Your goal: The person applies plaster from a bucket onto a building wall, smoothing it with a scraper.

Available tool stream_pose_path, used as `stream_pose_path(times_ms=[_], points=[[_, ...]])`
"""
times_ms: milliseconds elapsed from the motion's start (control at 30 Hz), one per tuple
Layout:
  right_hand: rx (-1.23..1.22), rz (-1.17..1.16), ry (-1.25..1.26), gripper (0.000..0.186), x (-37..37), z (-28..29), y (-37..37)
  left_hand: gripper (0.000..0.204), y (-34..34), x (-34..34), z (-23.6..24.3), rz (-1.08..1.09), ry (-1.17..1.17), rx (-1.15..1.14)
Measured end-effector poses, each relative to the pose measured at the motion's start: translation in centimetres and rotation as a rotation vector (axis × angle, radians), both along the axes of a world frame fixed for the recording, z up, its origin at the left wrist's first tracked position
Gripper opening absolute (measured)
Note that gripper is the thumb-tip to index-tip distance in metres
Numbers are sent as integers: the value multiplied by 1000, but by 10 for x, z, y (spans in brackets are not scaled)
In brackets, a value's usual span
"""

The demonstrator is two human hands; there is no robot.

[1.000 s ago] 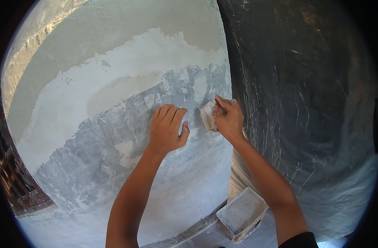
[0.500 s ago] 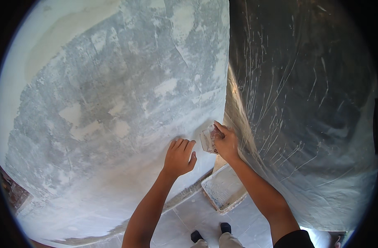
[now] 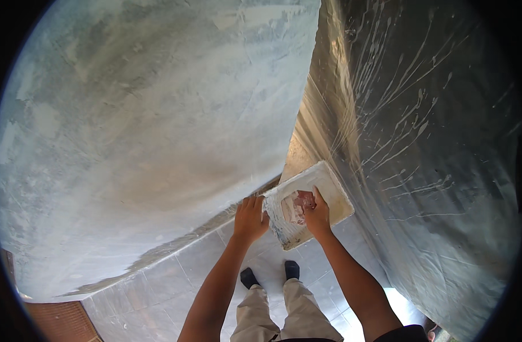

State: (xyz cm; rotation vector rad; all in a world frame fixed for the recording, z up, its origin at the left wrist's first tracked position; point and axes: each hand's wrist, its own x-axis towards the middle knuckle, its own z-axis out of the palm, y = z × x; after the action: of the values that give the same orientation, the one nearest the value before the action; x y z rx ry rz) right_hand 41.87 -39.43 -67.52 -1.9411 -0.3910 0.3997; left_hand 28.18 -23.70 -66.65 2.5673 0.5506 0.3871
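Observation:
My right hand [image 3: 319, 216] grips a putty-smeared flat scraper [image 3: 297, 205] with reddish-brown patches, over the inside of a rectangular, paste-coated tray [image 3: 338, 215]. Just left of the tray is my left hand [image 3: 251, 219], open with fingers slightly bent; whether it touches the rim is unclear. Ahead and left stands a wall [image 3: 147, 102] patched with white and grey plaster.
Streaked plastic sheeting [image 3: 432, 142] hangs along the right. Grey tiles [image 3: 152, 296] cover the floor, where my feet [image 3: 292, 271] stand below the hands. At the lower left is a brown textured surface [image 3: 55, 319].
My view has tilted down toward the floor. Both hands have dropped from the wall's patchy upper area, and the held scraper is now over the tray.

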Motion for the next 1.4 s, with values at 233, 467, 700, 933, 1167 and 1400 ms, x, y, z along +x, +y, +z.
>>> stream_pose_path(times_ms=[233, 467, 700, 933, 1167, 1400], points=[[-133, -22, 80, 27, -23, -79, -39, 56, -43, -5, -99, 186, 245, -197], [-160, -79, 267, 17, -28, -131, -61, 62, -68, -8, -175, 416, 264, -377], [-168, -63, 216, 18, -15, -155, -73, 73, -76, 0, -233, 721, 131, -790], [-182, 28, 78, 21, 17, -152, -64, 67, -95, 35, -211, 800, -76, -1207], [-215, 149, -226, 37, 67, -167, -24, 61, -99, 33, -215, 846, -192, -1242], [-166, 325, -360, 39, 90, -170, 40, 58, -98, 29, -218, 832, -232, -1290]])
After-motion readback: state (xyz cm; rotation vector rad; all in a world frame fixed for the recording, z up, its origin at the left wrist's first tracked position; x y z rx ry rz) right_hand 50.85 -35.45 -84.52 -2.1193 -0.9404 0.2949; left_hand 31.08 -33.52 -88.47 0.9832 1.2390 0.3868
